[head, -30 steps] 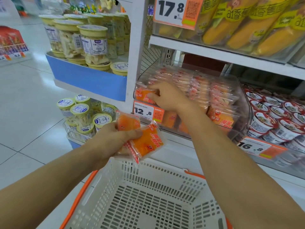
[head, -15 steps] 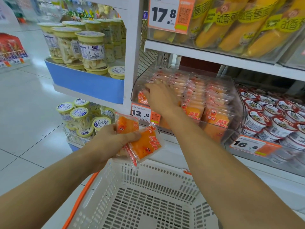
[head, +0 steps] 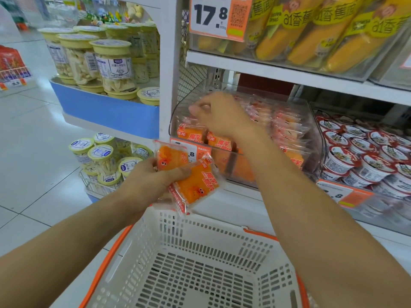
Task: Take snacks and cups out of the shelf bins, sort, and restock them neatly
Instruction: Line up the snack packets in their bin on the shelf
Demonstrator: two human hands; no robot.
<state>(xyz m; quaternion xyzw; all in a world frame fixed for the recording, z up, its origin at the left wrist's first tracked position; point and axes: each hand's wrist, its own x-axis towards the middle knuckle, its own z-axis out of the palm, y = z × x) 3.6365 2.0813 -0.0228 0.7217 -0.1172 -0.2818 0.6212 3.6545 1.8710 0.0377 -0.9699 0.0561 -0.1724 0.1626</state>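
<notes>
Right hand (head: 219, 116) has lifted above the bin (head: 311, 121), fingers curled, hold unclear; left hand (head: 151, 181) grips 2 packets (head: 195, 183).

Bright, even store light; wide-angle bending at the edges, right side perhaps slightly motion-blurred.

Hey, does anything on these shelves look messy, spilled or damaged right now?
Nothing looks spilled or damaged. In the clear bin the orange snack packets lie loosely and unevenly. The left hand holds more packets above the white basket.
</notes>
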